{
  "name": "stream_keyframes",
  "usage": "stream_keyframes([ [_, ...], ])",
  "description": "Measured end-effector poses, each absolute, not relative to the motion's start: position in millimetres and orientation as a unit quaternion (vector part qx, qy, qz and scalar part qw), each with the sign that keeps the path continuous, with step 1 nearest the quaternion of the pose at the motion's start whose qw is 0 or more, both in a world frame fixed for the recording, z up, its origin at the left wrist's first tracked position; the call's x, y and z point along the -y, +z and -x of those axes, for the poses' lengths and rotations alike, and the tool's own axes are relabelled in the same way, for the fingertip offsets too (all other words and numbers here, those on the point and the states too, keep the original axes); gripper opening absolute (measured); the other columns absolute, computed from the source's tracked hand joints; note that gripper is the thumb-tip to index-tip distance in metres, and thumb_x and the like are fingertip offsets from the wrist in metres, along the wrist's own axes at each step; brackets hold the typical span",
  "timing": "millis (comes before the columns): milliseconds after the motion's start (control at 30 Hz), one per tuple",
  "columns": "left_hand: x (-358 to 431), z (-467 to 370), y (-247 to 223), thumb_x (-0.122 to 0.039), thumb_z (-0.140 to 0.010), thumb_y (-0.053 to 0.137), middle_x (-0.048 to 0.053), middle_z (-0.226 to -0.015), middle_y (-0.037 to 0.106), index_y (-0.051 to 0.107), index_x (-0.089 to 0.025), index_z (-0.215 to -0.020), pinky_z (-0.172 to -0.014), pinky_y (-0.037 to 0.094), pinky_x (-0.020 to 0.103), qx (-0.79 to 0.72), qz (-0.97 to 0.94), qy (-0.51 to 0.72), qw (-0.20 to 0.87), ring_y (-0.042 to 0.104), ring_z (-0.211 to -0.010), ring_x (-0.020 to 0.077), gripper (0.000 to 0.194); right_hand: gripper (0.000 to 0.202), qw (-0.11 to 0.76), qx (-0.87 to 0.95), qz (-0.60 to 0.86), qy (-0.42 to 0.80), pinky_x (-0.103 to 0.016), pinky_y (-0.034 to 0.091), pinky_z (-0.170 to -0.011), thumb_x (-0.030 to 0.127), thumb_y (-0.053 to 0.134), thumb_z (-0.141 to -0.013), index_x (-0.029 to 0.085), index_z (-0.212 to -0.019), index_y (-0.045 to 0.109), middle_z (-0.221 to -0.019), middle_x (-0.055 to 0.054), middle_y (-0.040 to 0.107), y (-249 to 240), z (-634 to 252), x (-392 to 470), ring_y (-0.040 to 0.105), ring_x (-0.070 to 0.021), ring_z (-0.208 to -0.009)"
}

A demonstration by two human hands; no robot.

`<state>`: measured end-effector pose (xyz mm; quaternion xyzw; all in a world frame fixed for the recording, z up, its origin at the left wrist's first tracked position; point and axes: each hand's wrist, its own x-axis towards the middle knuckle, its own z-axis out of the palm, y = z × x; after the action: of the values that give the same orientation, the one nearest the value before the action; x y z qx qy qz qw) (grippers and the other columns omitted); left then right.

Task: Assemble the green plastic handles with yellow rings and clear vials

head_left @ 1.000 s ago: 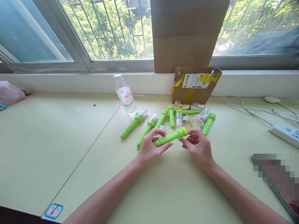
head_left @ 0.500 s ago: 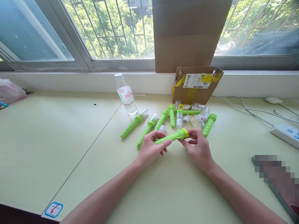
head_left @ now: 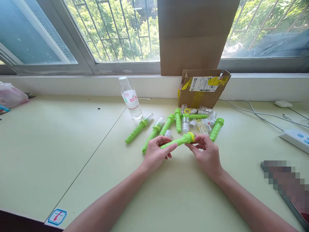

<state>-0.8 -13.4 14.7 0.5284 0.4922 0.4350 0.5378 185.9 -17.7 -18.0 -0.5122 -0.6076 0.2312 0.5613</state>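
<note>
My left hand (head_left: pixel 158 149) is closed around the narrow end of a green plastic flashlight handle (head_left: pixel 178 141), held tilted just above the table. A yellow ring (head_left: pixel 191 137) sits around its wide end. My right hand (head_left: pixel 205 151) pinches that end at the ring, with its fingertips partly hidden behind it. Beyond my hands lie two green handles with clear tips, one at the far left (head_left: pixel 137 132) and one closer to me (head_left: pixel 153 138). A white cap (head_left: pixel 167 133) is just behind my left hand. More green handles lie around, one of them (head_left: pixel 216 129) beyond my right hand.
Clear plastic tubes (head_left: pixel 185 123), white caps and a loose yellow ring (head_left: pixel 187 111) are heaped before an open cardboard box (head_left: pixel 202 96). A water bottle (head_left: pixel 131 101) stands to the left. On the right are a power strip (head_left: pixel 294 138), cables and a pixelated phone (head_left: pixel 285 193).
My right fingers have shifted slightly at the ringed end, and the yellow ring appears a little more turned. Both hands keep their hold on the handle. The view has moved very slightly.
</note>
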Motion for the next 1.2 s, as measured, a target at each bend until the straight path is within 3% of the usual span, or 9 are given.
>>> stream_keyframes([
  [267, 12.6, 2.2, 14.3, -0.046, -0.077, 0.069, 0.004, -0.078, 0.069, 0.063, -0.015, -0.085, -0.044, 0.045, 0.02, -0.495, -0.512, 0.409, 0.571, 0.055, -0.042, 0.0075, 0.033, 0.025, 0.558, 0.605, 0.516, 0.237, -0.031, 0.059, -0.056, 0.036, 0.071, -0.076, 0.022, -0.089, 0.054, -0.089, -0.004, 0.07, -16.6, -186.3, 18.7, 0.069, -0.0183, -0.07],
  [500, 10.3, 3.5, 12.4, -0.051, -0.082, 0.061, 0.006, -0.072, 0.07, 0.059, -0.015, -0.078, -0.041, 0.044, 0.021, -0.487, -0.5, 0.392, 0.599, 0.054, -0.039, 0.0091, 0.036, 0.03, 0.542, 0.624, 0.501, 0.256, -0.032, 0.06, -0.057, 0.035, 0.071, -0.077, 0.023, -0.093, 0.049, -0.105, -0.008, 0.069, -17.6, -184.6, 16.5, 0.07, -0.0195, -0.075],
  [700, 11.6, 3.1, 11.8, -0.044, -0.073, 0.072, 0.002, -0.074, 0.068, 0.063, -0.016, -0.081, -0.043, 0.044, 0.02, -0.495, -0.568, 0.389, 0.53, 0.057, -0.046, 0.0094, 0.03, 0.027, 0.542, 0.623, 0.51, 0.241, -0.028, 0.058, -0.052, 0.035, 0.07, -0.077, 0.022, -0.091, 0.051, -0.092, -0.006, 0.072, -21.1, -186.7, 16.9, 0.069, -0.017, -0.066],
  [900, 13.5, 1.9, 10.0, -0.043, -0.077, 0.068, -0.002, -0.06, 0.059, 0.067, -0.018, -0.083, -0.047, 0.041, 0.02, -0.502, -0.635, 0.388, 0.44, 0.055, -0.051, 0.0105, 0.026, 0.023, 0.55, 0.627, 0.51, 0.211, -0.028, 0.058, -0.051, 0.033, 0.072, -0.076, 0.021, -0.085, 0.054, -0.104, -0.008, 0.071, -21.2, -187.0, 17.3, 0.067, -0.0148, -0.06],
  [1200, 15.7, 0.4, 16.0, -0.048, -0.082, 0.059, 0.0, -0.073, 0.064, 0.063, -0.017, -0.079, -0.039, 0.036, 0.019, -0.511, -0.601, 0.355, 0.502, 0.047, -0.041, 0.0058, 0.031, 0.022, 0.549, 0.618, 0.514, 0.228, -0.03, 0.059, -0.054, 0.034, 0.072, -0.075, 0.021, -0.083, 0.055, -0.096, -0.006, 0.072, -16.3, -187.5, 18.4, 0.069, -0.0167, -0.064],
])
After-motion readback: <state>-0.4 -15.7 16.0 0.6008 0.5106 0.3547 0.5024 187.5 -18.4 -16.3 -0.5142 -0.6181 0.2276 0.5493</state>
